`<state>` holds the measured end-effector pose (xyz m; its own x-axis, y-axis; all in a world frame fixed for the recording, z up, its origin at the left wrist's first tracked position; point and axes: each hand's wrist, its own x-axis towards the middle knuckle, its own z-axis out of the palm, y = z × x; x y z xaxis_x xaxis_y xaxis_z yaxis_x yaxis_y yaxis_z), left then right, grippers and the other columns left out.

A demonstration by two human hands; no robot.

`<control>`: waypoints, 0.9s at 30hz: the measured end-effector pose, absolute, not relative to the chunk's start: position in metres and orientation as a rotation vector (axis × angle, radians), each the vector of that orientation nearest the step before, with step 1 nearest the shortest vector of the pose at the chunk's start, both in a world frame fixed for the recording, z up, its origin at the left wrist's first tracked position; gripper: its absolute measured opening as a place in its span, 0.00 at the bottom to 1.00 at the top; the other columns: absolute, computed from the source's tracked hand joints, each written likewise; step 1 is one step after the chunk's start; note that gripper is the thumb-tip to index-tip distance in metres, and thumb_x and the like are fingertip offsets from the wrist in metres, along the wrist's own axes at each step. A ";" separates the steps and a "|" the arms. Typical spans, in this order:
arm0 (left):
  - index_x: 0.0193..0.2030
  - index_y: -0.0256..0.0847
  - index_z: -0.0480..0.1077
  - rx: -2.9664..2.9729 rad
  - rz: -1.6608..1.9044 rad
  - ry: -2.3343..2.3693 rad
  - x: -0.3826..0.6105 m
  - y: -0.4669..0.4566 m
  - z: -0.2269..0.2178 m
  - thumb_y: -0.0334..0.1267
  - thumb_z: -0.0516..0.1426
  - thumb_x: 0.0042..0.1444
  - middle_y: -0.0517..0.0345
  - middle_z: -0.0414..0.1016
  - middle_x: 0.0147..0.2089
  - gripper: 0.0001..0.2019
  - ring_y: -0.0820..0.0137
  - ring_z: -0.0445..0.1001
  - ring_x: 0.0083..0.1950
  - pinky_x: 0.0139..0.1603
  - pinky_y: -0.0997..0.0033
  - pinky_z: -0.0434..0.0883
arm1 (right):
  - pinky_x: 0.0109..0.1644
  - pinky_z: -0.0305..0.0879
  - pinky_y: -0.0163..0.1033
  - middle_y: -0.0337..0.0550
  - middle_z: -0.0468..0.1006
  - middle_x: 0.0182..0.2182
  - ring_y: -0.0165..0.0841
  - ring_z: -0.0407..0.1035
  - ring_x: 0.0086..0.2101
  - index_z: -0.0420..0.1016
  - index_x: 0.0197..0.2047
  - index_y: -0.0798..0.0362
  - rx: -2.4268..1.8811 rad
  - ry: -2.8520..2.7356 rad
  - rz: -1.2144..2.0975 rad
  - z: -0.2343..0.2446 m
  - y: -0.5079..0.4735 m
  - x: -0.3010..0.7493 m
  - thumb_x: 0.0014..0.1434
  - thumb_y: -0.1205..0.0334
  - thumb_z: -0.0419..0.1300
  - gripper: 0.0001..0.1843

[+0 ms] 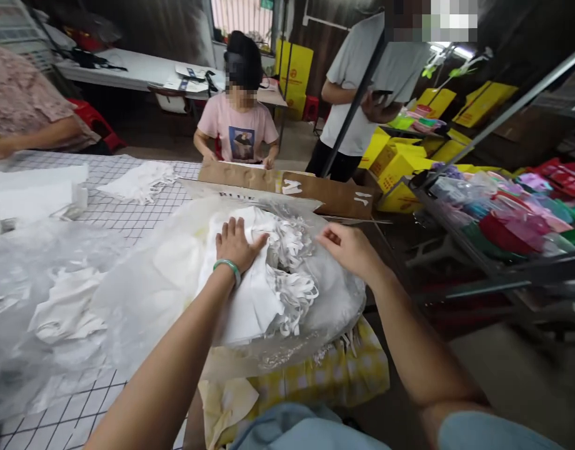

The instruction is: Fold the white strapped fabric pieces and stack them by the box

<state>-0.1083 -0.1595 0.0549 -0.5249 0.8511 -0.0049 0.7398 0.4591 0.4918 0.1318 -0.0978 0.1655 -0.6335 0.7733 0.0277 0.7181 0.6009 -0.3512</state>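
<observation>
My left hand [238, 247], a green bangle at its wrist, lies with fingers spread on a stack of white cloth pieces [257, 306]. Bunches of thin white strips or straps [294, 284] stick out from the stack's right side. Underneath is a large clear plastic bag [339, 300], spread over the table. Right of the strips, my right hand [346, 247] is closed, its fingers curled above the bag; whatever may be in them is hidden.
Beyond the bag stands a cardboard box edge [250, 175]. More white pieces [140, 181] lie on the grid-patterned tablecloth [114, 156]. A seated person [240, 125] faces me; another person [362, 94] stands behind. At right, a metal rack [475, 290] holds colourful packed items.
</observation>
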 end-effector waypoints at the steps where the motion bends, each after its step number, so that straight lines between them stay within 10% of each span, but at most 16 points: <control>1: 0.70 0.32 0.47 1.369 0.644 2.457 -0.105 -0.159 0.058 0.64 0.47 0.55 0.40 0.44 0.73 0.44 0.51 0.43 0.73 0.69 0.45 0.45 | 0.43 0.63 0.38 0.47 0.75 0.40 0.38 0.70 0.39 0.70 0.46 0.51 -1.430 -2.528 0.344 0.148 -0.103 0.157 0.61 0.45 0.52 0.20; 6: 0.70 0.38 0.47 1.399 0.635 2.435 -0.080 -0.154 0.078 0.59 0.47 0.56 0.44 0.43 0.73 0.40 0.48 0.42 0.72 0.64 0.35 0.50 | 0.59 0.54 0.53 0.62 0.59 0.61 0.53 0.54 0.59 0.49 0.67 0.55 -1.809 -2.320 -0.275 0.084 -0.109 0.206 0.54 0.47 0.61 0.44; 10: 0.70 0.43 0.46 1.460 0.475 2.461 -0.070 -0.149 0.082 0.63 0.57 0.46 0.46 0.39 0.74 0.49 0.45 0.40 0.72 0.62 0.30 0.50 | 0.55 0.57 0.49 0.62 0.62 0.60 0.52 0.59 0.57 0.57 0.65 0.54 -1.961 -2.357 -0.308 0.096 -0.084 0.211 0.58 0.59 0.57 0.32; 14: 0.71 0.45 0.44 1.492 0.335 2.489 -0.078 -0.140 0.074 0.61 0.58 0.45 0.46 0.37 0.74 0.50 0.44 0.40 0.72 0.61 0.28 0.50 | 0.37 0.60 0.41 0.58 0.78 0.36 0.45 0.72 0.37 0.76 0.41 0.55 -2.124 -2.306 -0.060 0.139 -0.072 0.226 0.59 0.59 0.52 0.14; 19: 0.71 0.45 0.42 1.419 0.154 2.547 -0.086 -0.119 0.067 0.61 0.58 0.44 0.44 0.38 0.74 0.51 0.43 0.39 0.72 0.60 0.27 0.50 | 0.28 0.53 0.36 0.41 0.70 0.18 0.32 0.64 0.24 0.70 0.23 0.52 -1.550 -1.999 -0.147 0.201 -0.100 0.232 0.55 0.58 0.55 0.12; 23: 0.70 0.44 0.44 1.377 0.105 2.573 -0.086 -0.108 0.068 0.61 0.59 0.42 0.40 0.48 0.71 0.51 0.43 0.44 0.70 0.62 0.30 0.49 | 0.25 0.51 0.33 0.33 0.61 0.15 0.26 0.57 0.20 0.67 0.20 0.52 -1.205 -1.808 0.098 0.224 -0.120 0.241 0.56 0.62 0.55 0.13; 27: 0.68 0.43 0.50 1.375 0.099 2.538 -0.086 -0.111 0.071 0.63 0.59 0.41 0.37 0.52 0.69 0.50 0.42 0.49 0.69 0.62 0.29 0.49 | 0.35 0.66 0.36 0.38 0.75 0.30 0.31 0.70 0.31 0.74 0.37 0.50 -1.031 -1.847 0.298 0.243 -0.153 0.255 0.56 0.62 0.58 0.06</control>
